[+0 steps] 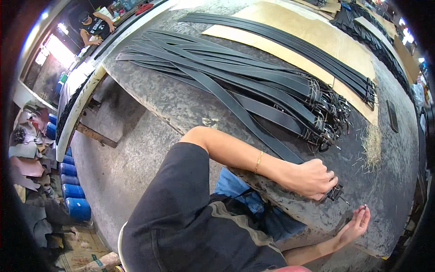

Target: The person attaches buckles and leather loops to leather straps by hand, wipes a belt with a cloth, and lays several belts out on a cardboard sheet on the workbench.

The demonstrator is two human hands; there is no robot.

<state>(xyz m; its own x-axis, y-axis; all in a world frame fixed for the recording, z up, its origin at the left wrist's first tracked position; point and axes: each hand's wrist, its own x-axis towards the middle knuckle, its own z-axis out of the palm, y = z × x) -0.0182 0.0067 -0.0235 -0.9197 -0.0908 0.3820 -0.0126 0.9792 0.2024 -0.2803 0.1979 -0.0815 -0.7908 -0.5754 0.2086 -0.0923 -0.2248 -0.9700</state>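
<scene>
While the person leans over the table's near edge, both hands work at one buckle end — the rest of the scene is stock laid out in rows.

Left hand (312, 177): fingers curled and pressed together over the buckle end of a black belt (235, 106), pinning it flat to the worktable (181, 104), seemingly so the strap cannot slide.

Buckle (335, 193): metal, poking out just past the left fingertips, at the table's near edge and within reach of both hands.

Right hand (355, 225): just beside the buckle, off the table edge, palm turned up; thumb and forefinger pinch something tiny — too small to tell what.

Belt pile (253, 77): many black straps fanned across the table, buckles gathered at one end, likely so each can be drawn off by its buckle.

Cardboard sheet (317, 41): under a second, neater row of belts farther back.

Blue drums (74, 199): on the floor to the left, well apart.
</scene>
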